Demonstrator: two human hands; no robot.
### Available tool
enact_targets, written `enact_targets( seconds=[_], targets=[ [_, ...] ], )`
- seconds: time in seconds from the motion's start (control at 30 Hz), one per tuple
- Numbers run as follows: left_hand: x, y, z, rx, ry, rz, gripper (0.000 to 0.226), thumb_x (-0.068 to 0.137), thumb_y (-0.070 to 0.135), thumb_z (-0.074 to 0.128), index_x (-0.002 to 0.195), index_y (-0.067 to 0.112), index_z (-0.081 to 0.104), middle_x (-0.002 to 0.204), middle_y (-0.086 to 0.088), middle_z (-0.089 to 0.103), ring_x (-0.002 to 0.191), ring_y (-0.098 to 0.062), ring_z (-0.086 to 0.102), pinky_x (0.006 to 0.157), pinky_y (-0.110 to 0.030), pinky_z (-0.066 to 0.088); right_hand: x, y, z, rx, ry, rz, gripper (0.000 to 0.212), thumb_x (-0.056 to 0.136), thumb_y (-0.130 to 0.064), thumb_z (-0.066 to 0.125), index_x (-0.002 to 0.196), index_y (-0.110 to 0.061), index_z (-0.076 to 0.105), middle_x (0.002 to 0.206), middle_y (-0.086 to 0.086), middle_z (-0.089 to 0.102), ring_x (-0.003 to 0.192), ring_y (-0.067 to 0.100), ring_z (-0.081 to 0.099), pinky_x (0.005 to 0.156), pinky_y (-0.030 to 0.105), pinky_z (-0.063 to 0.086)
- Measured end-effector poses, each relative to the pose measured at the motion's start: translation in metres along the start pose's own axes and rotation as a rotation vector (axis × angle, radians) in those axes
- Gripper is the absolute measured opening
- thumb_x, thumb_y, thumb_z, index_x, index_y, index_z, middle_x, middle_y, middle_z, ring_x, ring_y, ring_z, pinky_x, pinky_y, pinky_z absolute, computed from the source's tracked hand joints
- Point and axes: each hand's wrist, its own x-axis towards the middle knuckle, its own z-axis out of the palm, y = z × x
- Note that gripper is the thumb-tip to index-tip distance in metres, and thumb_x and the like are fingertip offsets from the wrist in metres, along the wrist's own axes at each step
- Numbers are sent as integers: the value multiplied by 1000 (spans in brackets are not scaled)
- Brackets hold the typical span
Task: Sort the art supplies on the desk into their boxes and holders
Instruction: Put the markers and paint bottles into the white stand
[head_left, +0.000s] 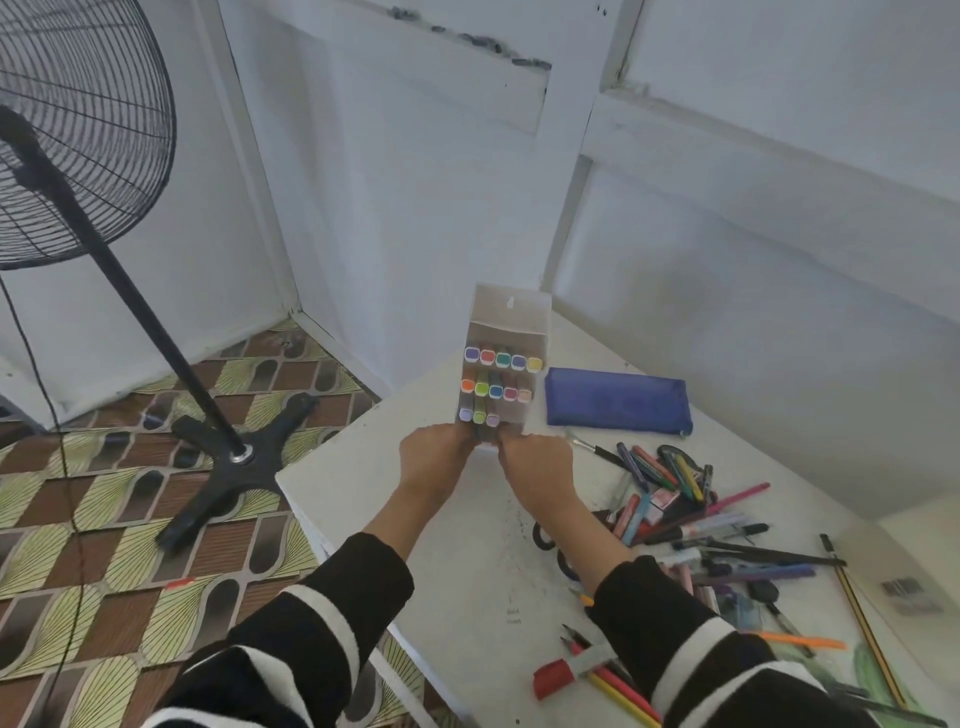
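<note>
A fan (78, 130) is cut off by the left edge. The left grip (434, 457) and right grip (535, 467) are closed on the near end of a marker box (506, 322) at the table's (467, 571) far corner; the fingertips are hard to make out. Rightward, a blue pouch (618, 400) is seen, and a pen heap (701, 519) is partly hidden by a sleeve.

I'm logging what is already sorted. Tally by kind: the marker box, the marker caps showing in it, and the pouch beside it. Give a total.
marker box: 1
marker caps showing in the box: 13
blue pouch: 1
Total: 15
</note>
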Motion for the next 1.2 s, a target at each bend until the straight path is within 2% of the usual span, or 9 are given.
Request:
enact_targets(
  seconds=[0.17,0.3,0.4,0.5,0.6,0.7,0.93,1.1,1.2],
  targets=[
    [0,-7,9,75,50,64,34,101,40,36,126,35,58,109,-1,67,90,-23,64,66,-24,38,-3,3,11,-51,65,-31,40,45,-18,91,41,-16,51,31,-3,38,30,13,15,44,15,15],
    [-4,-16,14,-21,140,154,23,98,33,47,109,30,66,76,-4,67,63,-27,62,50,-22,28,-9,8,11,71,113,-7,8,69,-20,76,63,-19,70,41,-4,51,29,12,38,39,15,19],
    [-8,-25,23,-102,291,195,13,88,27,54,93,23,65,58,0,59,46,-20,53,38,-18,33,-15,18,7,366,271,165,17,78,-20,53,66,-15,65,47,-3,54,37,11,39,41,16,27],
    [-15,-24,22,-339,415,61,5,81,14,64,82,10,62,71,-2,59,61,-17,53,50,-21,41,-15,30,8,655,213,329,15,83,-10,59,97,-8,65,83,3,65,68,13,53,61,22,42],
    [-9,-16,15,-597,258,-144,34,83,15,69,114,11,54,112,-4,58,100,-21,56,79,-28,51,-5,27,1,824,-56,280,55,84,-9,62,136,-11,42,117,-5,54,103,11,54,89,25,45],
    [3,0,2,-773,71,-172,47,95,23,55,139,15,41,142,-4,47,128,-21,45,106,-31,38,5,10,-1,944,-114,240,55,91,-12,57,141,-11,34,125,-1,54,108,12,54,99,32,45],
    [3,2,-16,-842,141,-282,32,101,4,32,125,-1,52,118,-17,61,94,-16,54,73,0,40,14,-12,-6,1021,-232,300,54,100,-14,42,149,-17,21,144,6,43,129,25,45,109,35,33],
    [-6,-18,-23,-763,52,-306,32,102,13,35,130,7,48,121,-11,59,105,-19,56,103,-33,43,17,-22,-12,936,-270,196,50,101,-18,40,147,-18,22,144,8,41,130,25,43,108,32,30],
    [-12,-19,-28,-672,-28,-248,34,102,16,36,135,15,41,130,-6,54,118,-22,53,103,-32,38,14,-19,-12,983,-308,167,57,99,-14,43,149,-18,14,147,9,37,133,28,39,110,38,30]
  ],
)
